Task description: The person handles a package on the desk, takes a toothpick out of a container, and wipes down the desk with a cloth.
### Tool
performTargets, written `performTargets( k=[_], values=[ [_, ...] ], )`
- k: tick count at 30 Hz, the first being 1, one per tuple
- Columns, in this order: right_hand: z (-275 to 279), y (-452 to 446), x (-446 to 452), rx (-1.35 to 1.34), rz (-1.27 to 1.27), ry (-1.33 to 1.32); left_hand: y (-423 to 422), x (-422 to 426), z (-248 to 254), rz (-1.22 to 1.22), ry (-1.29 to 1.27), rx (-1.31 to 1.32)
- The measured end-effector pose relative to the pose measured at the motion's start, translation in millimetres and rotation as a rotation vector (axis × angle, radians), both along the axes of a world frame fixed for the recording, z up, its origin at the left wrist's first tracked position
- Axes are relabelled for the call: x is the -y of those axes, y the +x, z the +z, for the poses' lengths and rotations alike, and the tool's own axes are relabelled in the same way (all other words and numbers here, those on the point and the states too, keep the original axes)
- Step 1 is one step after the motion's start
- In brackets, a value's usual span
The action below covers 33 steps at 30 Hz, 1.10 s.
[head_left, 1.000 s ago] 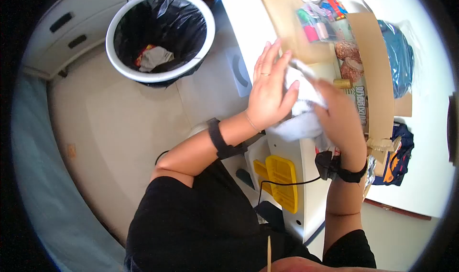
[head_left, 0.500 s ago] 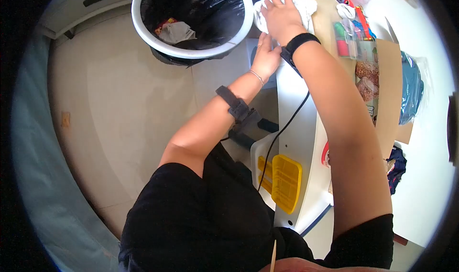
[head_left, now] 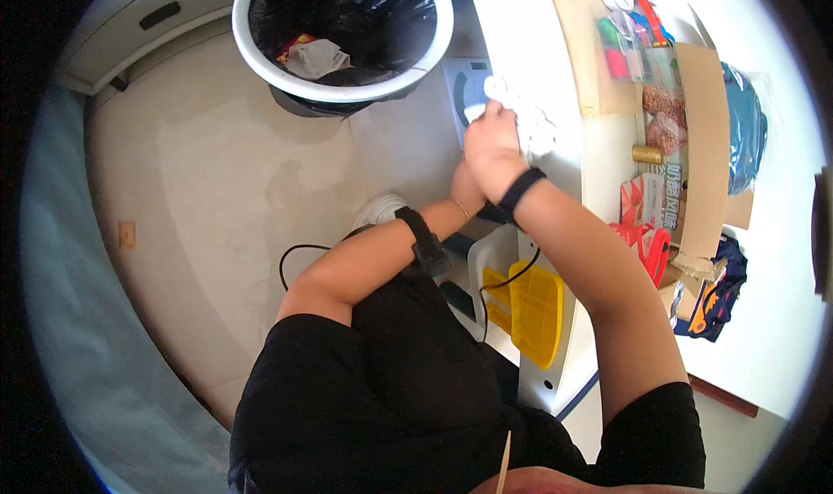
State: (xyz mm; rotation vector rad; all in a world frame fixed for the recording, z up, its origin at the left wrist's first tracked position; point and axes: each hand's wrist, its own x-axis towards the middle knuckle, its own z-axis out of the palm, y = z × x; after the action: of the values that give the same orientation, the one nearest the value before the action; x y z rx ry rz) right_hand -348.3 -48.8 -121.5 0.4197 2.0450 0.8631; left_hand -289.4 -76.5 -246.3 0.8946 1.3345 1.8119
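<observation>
A crumpled white cloth (head_left: 534, 125) lies on the white tabletop (head_left: 521, 26) at its near left edge. My right hand (head_left: 495, 143) has its fingers closed on the cloth's left side. Just below and partly behind it is my left hand (head_left: 468, 184), at the table edge. Its fingers are hidden by my right hand, so what it holds, if anything, does not show. Black straps sit on both my forearms.
A bin with a black liner (head_left: 347, 82) stands on the floor at the upper left. Right of the cloth is a cardboard box (head_left: 705, 147) with bags and small items. A yellow tray (head_left: 536, 312) hangs at the table's side, beside a black cable (head_left: 512, 279).
From the far part of the table, my right hand has come back toward me with the cloth. My left hand has also moved nearer and now sits behind my right.
</observation>
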Motion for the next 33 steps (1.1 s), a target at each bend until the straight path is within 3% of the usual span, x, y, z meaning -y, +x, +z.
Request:
performTargets(
  k=[1, 2, 3, 6, 11, 15, 17, 18, 19, 21, 22, 24, 26, 28, 31, 33],
  values=[
    [11.4, 12.3, 11.3, -0.044, -0.052, -0.058, -7.4, 26.0, 40.8, 0.028, -0.072, 0.19],
    [25.7, 20.7, 19.3, -0.015, -0.043, -0.133, 27.7, 3.3, 24.1, 0.233, 0.325, 0.463],
    [45.4, 24.8, 29.7, 0.013, -0.036, -0.207, 32.4, 12.2, 33.0, 0.229, 0.261, 0.42],
    [57.1, 55.2, 39.9, -0.203, -0.013, -0.21, 33.6, 32.9, 58.4, 0.143, 0.091, 0.083],
    [73.1, 94.6, 54.2, -0.674, 0.081, -0.172, 24.8, 43.6, 68.4, 0.047, 0.022, -0.513],
    [94.8, 126.3, 74.1, -0.892, 0.07, -0.002, 16.8, 52.7, 78.2, 0.035, 0.027, -0.995],
    [108.1, 149.3, 86.3, -1.074, -0.014, -0.018, 7.8, 60.2, 126.2, -0.092, 0.168, -0.766],
    [109.5, 164.5, 91.8, -1.126, -0.016, -0.01, 6.7, 63.7, 141.3, -0.196, 0.264, -0.527],
    [110.8, 178.2, 100.2, -1.14, -0.032, 0.019, 8.3, 66.4, 137.4, -0.221, 0.285, -0.539],
    [113.5, 206.0, 118.4, -1.163, -0.138, -0.016, 8.6, 68.7, 126.9, -0.156, 0.438, -0.981],
    [114.8, 220.7, 125.7, -1.225, -0.173, -0.043, 6.9, 69.4, 133.9, -0.181, 0.469, -1.0],
    [114.3, 250.4, 135.6, -1.285, -0.216, -0.013, 8.3, 70.1, 156.3, -0.466, 0.476, -1.406],
    [123.9, 275.3, 148.6, -1.348, -0.255, 0.019, 19.5, 69.6, 204.0, -0.594, 0.591, -1.543],
    [142.4, 306.1, 162.3, -1.422, -0.444, -0.116, 40.9, 69.5, 243.7, -0.718, 0.701, -1.683],
    [146.1, 360.6, 176.3, -1.505, -0.602, -0.166, 93.3, 81.1, 286.7, -0.821, 0.739, -1.733],
    [145.5, 406.3, 189.0, -1.56, -0.705, -0.201, 142.5, 96.1, 301.4, -0.922, 0.6, -1.899]
  ],
)
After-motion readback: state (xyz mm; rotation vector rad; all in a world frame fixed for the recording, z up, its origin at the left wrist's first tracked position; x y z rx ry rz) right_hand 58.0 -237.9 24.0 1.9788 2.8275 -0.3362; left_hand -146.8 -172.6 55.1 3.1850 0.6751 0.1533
